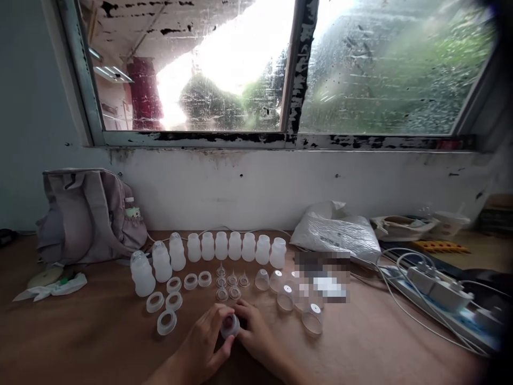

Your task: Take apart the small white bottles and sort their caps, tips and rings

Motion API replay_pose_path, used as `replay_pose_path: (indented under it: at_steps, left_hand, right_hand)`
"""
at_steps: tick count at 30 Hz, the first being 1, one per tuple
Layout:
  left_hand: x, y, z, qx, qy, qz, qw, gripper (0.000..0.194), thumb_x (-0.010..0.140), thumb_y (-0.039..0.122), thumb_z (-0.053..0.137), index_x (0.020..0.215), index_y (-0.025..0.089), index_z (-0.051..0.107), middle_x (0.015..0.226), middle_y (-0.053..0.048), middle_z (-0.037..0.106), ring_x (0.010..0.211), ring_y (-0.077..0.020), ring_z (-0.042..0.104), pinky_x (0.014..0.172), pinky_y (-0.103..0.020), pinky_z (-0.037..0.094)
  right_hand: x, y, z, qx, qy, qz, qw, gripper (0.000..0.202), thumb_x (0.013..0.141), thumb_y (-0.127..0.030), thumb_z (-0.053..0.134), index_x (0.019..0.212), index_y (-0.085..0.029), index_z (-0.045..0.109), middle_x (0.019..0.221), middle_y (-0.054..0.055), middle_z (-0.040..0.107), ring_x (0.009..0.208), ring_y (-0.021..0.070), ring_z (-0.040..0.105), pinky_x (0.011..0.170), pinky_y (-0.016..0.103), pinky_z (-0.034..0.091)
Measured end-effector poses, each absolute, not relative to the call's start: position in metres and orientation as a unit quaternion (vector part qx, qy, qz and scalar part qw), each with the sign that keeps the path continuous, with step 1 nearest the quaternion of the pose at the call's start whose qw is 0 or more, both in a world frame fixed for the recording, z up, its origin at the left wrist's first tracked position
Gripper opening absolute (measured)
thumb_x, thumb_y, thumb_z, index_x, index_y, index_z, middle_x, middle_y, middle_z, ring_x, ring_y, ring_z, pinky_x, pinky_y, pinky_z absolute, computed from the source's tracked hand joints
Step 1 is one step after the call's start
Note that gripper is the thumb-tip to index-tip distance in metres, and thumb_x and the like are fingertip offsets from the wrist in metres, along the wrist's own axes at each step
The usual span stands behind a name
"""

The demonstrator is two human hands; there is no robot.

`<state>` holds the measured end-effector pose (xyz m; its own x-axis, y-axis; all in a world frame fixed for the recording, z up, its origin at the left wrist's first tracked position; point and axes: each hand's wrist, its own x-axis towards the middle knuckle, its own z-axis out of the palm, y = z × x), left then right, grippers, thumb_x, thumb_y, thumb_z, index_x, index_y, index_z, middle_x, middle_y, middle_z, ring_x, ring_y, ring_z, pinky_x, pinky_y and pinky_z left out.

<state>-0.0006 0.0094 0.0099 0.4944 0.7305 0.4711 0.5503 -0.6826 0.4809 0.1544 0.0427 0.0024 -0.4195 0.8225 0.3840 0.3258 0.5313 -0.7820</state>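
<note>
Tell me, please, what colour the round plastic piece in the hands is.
Translucent whitish: the round plastic piece, in the head view.

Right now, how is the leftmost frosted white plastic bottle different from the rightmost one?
The leftmost bottle wears a clear domed cap; the rightmost bottle has none. The leftmost bottle stands nearer the camera, the rightmost bottle farther back. Both are frosted white and upright.

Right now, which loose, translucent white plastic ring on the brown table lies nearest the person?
The frontmost translucent white plastic ring, left of the bare left hand; the other five loose rings all lie farther back.
</note>
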Motion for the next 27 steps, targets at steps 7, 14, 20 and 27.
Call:
replay_pose_path:
  at_steps: [7, 14, 20, 27]
  left_hand:
    - [-0.0007, 0.0057, 0.0092, 0.849, 0.388, 0.345, 0.097, 0.032, 0.078, 0.022, 0.04, 0.109, 0.022, 0.039, 0.101, -0.006, 0.051, 0.091, -0.017, 0.051, 0.081, -0.031, 0.043]
    - [-0.0007, 0.0054, 0.0091, 0.83, 0.417, 0.355, 0.105, 0.028, 0.077, 0.024, 0.04, 0.105, 0.021, 0.04, 0.099, -0.007, 0.05, 0.091, -0.0178, 0.05, 0.081, -0.033, 0.041]
    - [-0.0034, 0.0067, 0.0116, 0.812, 0.442, 0.363, 0.117, 0.028, 0.077, 0.028, 0.042, 0.104, 0.021, 0.041, 0.097, -0.006, 0.05, 0.088, -0.0176, 0.051, 0.078, -0.031, 0.042]
    - [-0.0032, 0.0051, 0.008, 0.853, 0.433, 0.285, 0.058, 0.027, 0.072, 0.03, 0.049, 0.098, 0.02, 0.049, 0.092, -0.006, 0.053, 0.086, -0.0195, 0.049, 0.078, -0.033, 0.04]
  right_hand:
    - [0.1548, 0.0401, -0.0017, -0.375, -0.803, 0.284, 0.366, 0.009, 0.066, -0.011, 0.049, 0.065, -0.015, 0.057, 0.068, 0.0, 0.053, 0.063, 0.0101, 0.046, 0.058, 0.019, 0.036]
    - [0.155, 0.0393, 0.0001, -0.362, -0.811, 0.279, 0.366, 0.012, 0.067, -0.012, 0.049, 0.07, -0.015, 0.06, 0.067, -0.001, 0.053, 0.061, 0.0095, 0.046, 0.056, 0.018, 0.035]
    - [0.1589, 0.0407, 0.0021, -0.333, -0.812, 0.336, 0.342, 0.015, 0.067, -0.013, 0.05, 0.075, -0.015, 0.062, 0.072, 0.0, 0.059, 0.063, 0.0108, 0.05, 0.058, 0.019, 0.039]
    - [0.1591, 0.0457, -0.0014, -0.405, -0.751, 0.364, 0.373, 0.032, 0.06, -0.003, 0.037, 0.076, -0.014, 0.063, 0.073, 0.002, 0.064, 0.067, 0.013, 0.056, 0.063, 0.022, 0.044]
